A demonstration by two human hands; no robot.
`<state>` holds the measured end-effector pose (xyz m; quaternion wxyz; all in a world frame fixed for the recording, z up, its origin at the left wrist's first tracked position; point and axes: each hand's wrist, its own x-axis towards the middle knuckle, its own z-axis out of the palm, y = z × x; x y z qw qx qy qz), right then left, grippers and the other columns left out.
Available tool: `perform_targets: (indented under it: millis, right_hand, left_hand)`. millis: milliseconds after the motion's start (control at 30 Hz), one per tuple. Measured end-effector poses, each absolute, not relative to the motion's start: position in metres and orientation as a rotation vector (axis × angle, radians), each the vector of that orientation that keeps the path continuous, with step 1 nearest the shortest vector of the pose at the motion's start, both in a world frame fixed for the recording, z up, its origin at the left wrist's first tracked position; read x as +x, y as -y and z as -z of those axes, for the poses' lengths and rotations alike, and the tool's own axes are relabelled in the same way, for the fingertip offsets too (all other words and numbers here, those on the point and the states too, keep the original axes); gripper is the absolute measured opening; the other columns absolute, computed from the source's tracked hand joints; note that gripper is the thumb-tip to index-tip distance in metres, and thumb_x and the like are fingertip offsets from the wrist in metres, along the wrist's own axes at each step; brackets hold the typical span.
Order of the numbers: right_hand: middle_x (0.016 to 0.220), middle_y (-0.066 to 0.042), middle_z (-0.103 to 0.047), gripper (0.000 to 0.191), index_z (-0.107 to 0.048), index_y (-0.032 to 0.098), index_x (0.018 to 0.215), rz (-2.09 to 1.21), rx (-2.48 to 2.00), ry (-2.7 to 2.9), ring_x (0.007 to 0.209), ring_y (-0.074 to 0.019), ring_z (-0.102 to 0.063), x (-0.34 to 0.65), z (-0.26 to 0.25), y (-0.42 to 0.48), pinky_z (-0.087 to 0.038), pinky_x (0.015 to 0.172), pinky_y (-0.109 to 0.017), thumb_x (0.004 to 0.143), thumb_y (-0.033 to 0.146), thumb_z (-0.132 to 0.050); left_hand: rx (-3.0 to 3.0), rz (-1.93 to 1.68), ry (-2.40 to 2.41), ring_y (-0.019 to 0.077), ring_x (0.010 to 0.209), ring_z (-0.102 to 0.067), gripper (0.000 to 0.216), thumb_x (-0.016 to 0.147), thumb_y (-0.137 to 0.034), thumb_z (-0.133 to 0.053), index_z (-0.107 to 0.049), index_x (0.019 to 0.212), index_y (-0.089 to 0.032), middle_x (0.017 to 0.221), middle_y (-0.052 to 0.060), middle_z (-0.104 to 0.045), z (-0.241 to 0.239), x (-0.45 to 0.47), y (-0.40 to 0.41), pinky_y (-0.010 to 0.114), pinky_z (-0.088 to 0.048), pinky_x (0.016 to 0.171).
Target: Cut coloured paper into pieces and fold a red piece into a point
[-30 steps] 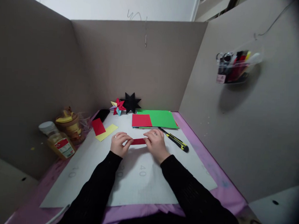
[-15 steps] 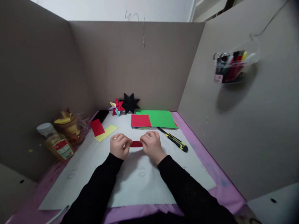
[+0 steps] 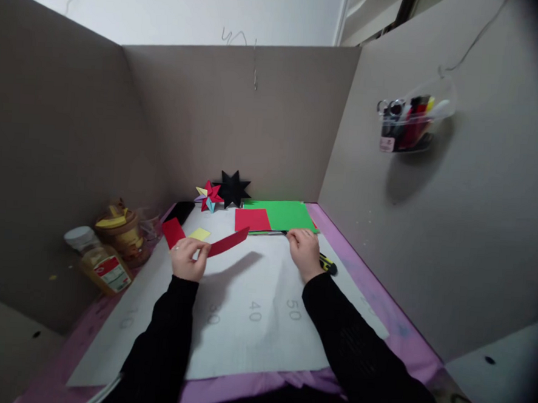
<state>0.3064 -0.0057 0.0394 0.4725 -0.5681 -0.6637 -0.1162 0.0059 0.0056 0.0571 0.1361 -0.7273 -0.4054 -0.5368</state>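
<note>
A folded red paper strip (image 3: pixel 229 242) is pinched at its near end in my left hand (image 3: pixel 189 259). The strip slants up to the right above the white sheet and casts a shadow on it. Fingers curled, my right hand (image 3: pixel 304 253) lies over the middle of a black and yellow utility knife (image 3: pixel 328 265), closed on it. The knife's rear end shows past the wrist and its dark tip past the fingers. Behind my left hand rest a flat red paper piece (image 3: pixel 173 232) and a yellow paper piece (image 3: pixel 200 234), partly covered.
Red paper (image 3: pixel 253 219) overlaps green paper (image 3: pixel 292 216) at the back. A black paper star (image 3: pixel 234 189) and a multicoloured star (image 3: pixel 211 195) stand beside a dark phone (image 3: pixel 180 212). On the left are a glue bottle (image 3: pixel 105 267) and a brown pot (image 3: pixel 123 236). A clear tool holder (image 3: pixel 408 125) hangs right.
My hands have come apart. The left has moved left, keeping the red strip, which now tilts upward. My right hand has let go of it and moved right onto the utility knife.
</note>
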Motion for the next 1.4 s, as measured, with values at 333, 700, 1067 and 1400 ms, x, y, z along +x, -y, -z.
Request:
perform_targets:
  millis: [333,700,1067,1400]
  right_hand:
    - [0.09,-0.001,-0.065,0.013,-0.062,0.024,0.085,0.309,-1.129,2.023,0.102,-0.0198,-0.045,0.222,-0.043,0.042,-0.023,0.096,-0.039,0.083,0.018,-0.051]
    - [0.081,-0.003,-0.064,0.012,-0.059,0.02,0.076,0.277,-1.359,1.865,0.088,-0.0188,-0.049,0.276,-0.037,0.009,-0.028,0.083,-0.034,0.083,0.016,-0.05]
    - [0.098,-0.005,-0.063,0.007,-0.064,0.022,0.077,0.138,-1.189,1.865,0.104,-0.0224,-0.045,0.25,-0.04,0.021,-0.026,0.094,-0.04,0.08,0.022,-0.058]
    - [0.059,0.002,-0.053,0.028,-0.05,0.018,0.065,-1.248,-0.942,1.011,0.055,-0.0111,-0.045,0.234,-0.027,0.016,-0.036,0.056,-0.024,0.069,0.043,-0.059]
  left_hand:
    - [-2.382,1.305,1.036,0.0185,0.083,-0.06,0.009,0.078,-0.021,-0.058,-0.065,0.074,-0.023,0.074,0.001,-0.067,-0.051,0.062,0.028,0.036,-0.034,0.079]
    - [-2.175,1.525,1.186,0.018,0.07,-0.058,0.012,0.077,-0.024,-0.06,-0.062,0.065,-0.021,0.066,0.002,-0.063,-0.055,0.025,0.008,0.034,-0.041,0.07]
    - [-2.221,1.596,1.124,0.0173,0.071,-0.058,0.009,0.075,-0.023,-0.061,-0.064,0.067,-0.02,0.068,0.003,-0.064,-0.059,0.026,0.01,0.032,-0.044,0.07]
    - [-2.919,2.24,1.629,0.0217,0.089,-0.061,0.046,0.071,-0.042,-0.065,-0.058,0.109,-0.015,0.109,0.013,-0.062,-0.035,0.042,-0.005,0.035,-0.047,0.077]
